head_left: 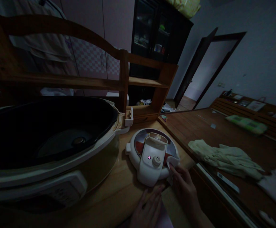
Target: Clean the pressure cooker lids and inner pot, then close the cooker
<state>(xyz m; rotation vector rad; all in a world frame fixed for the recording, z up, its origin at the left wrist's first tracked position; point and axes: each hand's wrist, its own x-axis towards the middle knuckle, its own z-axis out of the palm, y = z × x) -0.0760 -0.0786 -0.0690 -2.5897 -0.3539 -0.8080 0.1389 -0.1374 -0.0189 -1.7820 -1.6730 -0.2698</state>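
Observation:
A round white pressure cooker lid (149,174) with a raised handle and valve knob lies on the wooden table. My right hand (184,182) pinches a white wipe or tissue (173,161) and presses it against the lid's right side, on the dark glossy top. Near the lid's front edge, my left hand (148,209) rests flat with its fingers stretched out, holding nothing. The large electric cooker body (102,164) stands left of the lid. Its black inner pot (85,148) is uncovered, and a small round metal piece shows at the bottom.
A wooden bed frame (122,82) and small shelf (149,109) stand behind the table (109,196). To the right, a wooden bed platform (187,126) carries a pale crumpled cloth (223,156) and a white remote control (228,182). A door (197,66) stands ajar at the back.

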